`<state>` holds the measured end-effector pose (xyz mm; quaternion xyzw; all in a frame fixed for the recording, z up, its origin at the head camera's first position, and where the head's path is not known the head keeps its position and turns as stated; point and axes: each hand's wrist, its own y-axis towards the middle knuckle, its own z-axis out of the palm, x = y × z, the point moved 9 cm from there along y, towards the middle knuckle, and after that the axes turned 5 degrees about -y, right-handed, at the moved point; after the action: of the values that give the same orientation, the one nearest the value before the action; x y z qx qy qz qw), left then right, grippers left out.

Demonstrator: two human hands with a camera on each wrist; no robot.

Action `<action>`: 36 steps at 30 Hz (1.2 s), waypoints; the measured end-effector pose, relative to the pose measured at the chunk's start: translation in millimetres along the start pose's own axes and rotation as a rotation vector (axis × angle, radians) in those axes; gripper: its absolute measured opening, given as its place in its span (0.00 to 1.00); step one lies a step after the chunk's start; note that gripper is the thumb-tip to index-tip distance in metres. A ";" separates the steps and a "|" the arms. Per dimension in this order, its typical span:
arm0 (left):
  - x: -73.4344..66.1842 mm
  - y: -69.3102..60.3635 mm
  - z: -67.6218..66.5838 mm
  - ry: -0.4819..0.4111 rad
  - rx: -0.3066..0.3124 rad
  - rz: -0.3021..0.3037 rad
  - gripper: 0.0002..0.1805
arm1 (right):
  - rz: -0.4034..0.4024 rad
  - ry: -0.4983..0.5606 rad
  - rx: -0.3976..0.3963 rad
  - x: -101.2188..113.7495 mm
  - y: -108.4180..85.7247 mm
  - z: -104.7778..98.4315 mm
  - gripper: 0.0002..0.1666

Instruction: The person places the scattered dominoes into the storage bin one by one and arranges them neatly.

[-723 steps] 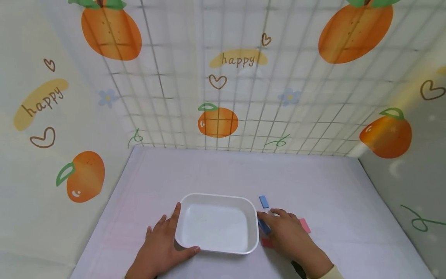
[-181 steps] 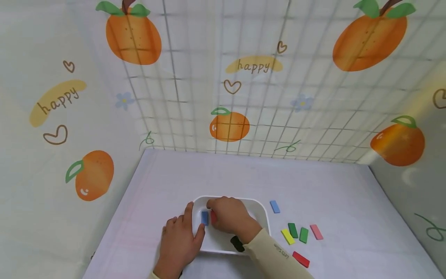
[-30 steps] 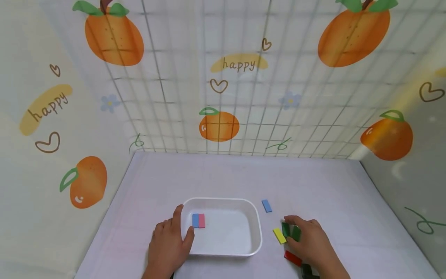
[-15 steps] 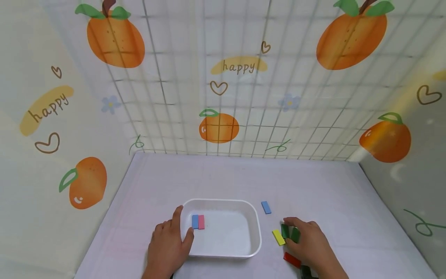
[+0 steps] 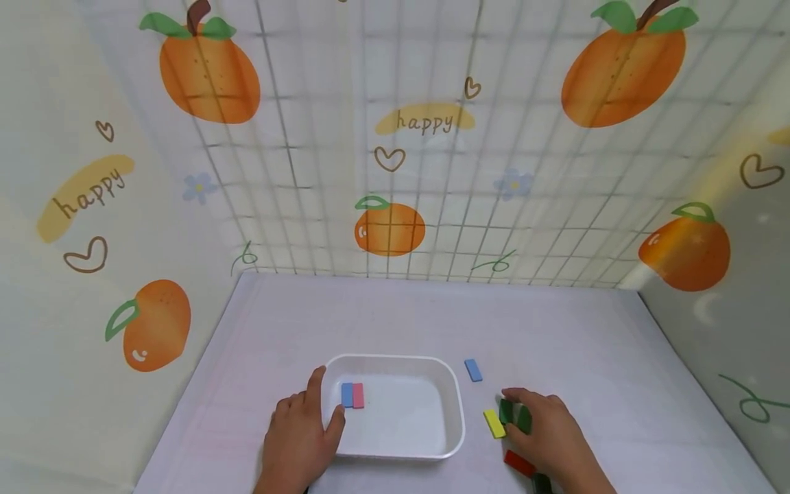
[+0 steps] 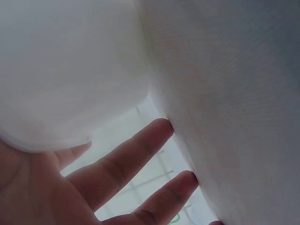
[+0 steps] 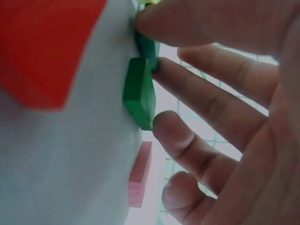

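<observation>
Nearest, on the right of the white tray and level with its near edge, lay a red block, just beside the right wrist, which wore a dark item. The left hand rested at the tray's left side, fingers straight and spread: the index finger lay along that side, the thumb reached over the near-left corner, and two other fingertips touched the white tablecloth. Right of the tray, the right hand pinched a darker green block by its ends between thumb and fingertips, the last two fingers curled loosely. A lighter green block stood under that hand, and a yellow block lay between it and the tray. In the right wrist view a pink block showed beyond the greens. Inside the tray, toward its left end, a blue block and a rose block sat side by side, touching. Off the tray's far-right corner lay a light blue block. Well behind the tray hung a pale backdrop printed with oranges.
</observation>
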<state>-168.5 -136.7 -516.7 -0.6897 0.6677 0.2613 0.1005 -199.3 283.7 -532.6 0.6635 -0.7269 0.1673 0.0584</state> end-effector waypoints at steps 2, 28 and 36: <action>0.4 -0.3 1.1 -0.001 -0.001 0.003 0.39 | -0.013 -0.006 -0.003 1.0 -1.3 -0.1 0.36; 1.2 -0.3 2.5 0.010 0.000 -0.017 0.40 | -0.254 0.064 -0.416 50.1 -20.1 -29.3 0.32; 2.5 0.8 3.1 0.015 -0.001 -0.007 0.40 | -0.390 0.122 -0.558 76.7 -35.0 -40.5 0.30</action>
<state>-170.0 -137.4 -520.3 -0.6941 0.6659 0.2562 0.0960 -179.1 222.0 -465.3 0.7372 -0.5994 -0.0128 0.3116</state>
